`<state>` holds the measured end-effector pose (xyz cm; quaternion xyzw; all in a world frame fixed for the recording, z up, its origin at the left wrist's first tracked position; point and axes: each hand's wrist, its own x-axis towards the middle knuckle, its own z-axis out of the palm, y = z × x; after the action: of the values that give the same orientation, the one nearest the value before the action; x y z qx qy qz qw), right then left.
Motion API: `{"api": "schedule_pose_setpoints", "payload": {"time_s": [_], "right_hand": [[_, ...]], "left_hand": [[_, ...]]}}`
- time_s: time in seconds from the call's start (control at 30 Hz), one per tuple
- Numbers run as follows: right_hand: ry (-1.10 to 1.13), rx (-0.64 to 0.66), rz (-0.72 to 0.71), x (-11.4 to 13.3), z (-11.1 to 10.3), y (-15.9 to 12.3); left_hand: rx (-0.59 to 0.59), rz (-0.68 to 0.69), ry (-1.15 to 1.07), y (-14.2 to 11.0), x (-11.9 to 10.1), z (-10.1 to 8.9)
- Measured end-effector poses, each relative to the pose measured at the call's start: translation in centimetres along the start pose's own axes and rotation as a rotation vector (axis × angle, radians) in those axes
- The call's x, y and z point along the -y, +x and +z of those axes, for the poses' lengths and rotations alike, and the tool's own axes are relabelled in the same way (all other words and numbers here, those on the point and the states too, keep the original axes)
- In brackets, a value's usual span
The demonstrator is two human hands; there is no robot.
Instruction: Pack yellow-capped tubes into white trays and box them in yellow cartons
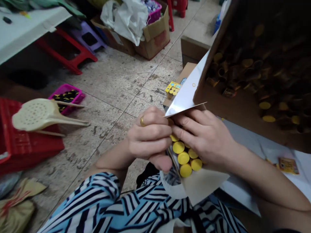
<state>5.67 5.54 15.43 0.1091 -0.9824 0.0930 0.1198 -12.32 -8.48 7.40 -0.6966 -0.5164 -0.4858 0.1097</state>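
My left hand (148,136), a gold ring on one finger, is closed round the left edge of a clear packet (188,163) filled with several yellow round caps. My right hand (206,136) grips the same packet from the right, fingers curled over its top. A white card flap (187,94) sticks up from the packet above both hands. The packet's lower white part rests over my lap, on striped blue, black and white cloth (109,207).
A big cardboard box (257,64) of dark tubes with yellow caps stands at the right. A finished yellow packet (173,89) lies on a box beyond. A pink basket (65,97), a red crate (21,142) with a cream strainer (41,115) and red stools are on the tiled floor at left.
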Motion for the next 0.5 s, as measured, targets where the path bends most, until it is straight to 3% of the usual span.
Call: {"api": "schedule_pose_setpoints", "payload": {"time_s": [0.1, 0.17, 0.23, 0.3, 0.37, 0.5], "right_hand": [[0.087, -0.158, 0.032, -2.2, -1.2, -0.9], [0.098, -0.349, 0.168, -5.3, -2.2, -2.4], [0.001, -0.499, 0.423, -9.3, -2.5, -4.3], [-0.099, -0.386, 0.615, -13.3, -1.7, -6.1], [-0.064, -0.266, 0.655, -16.1, 0.0, -7.4], [0.083, -0.218, 0.658, -17.8, 2.7, -8.0]], "left_hand": [[-0.106, 0.283, 0.048, 0.8, -0.4, -0.1], [-0.082, 0.301, 0.113, 1.1, -0.7, -0.1], [-0.080, 0.256, 0.203, 1.1, -1.0, -0.2], [-0.094, 0.227, 0.299, 0.9, -1.4, -0.2], [-0.072, 0.288, 0.325, 0.9, -1.7, -0.1], [0.059, 0.461, 0.154, 1.6, -2.1, 0.7]]}}
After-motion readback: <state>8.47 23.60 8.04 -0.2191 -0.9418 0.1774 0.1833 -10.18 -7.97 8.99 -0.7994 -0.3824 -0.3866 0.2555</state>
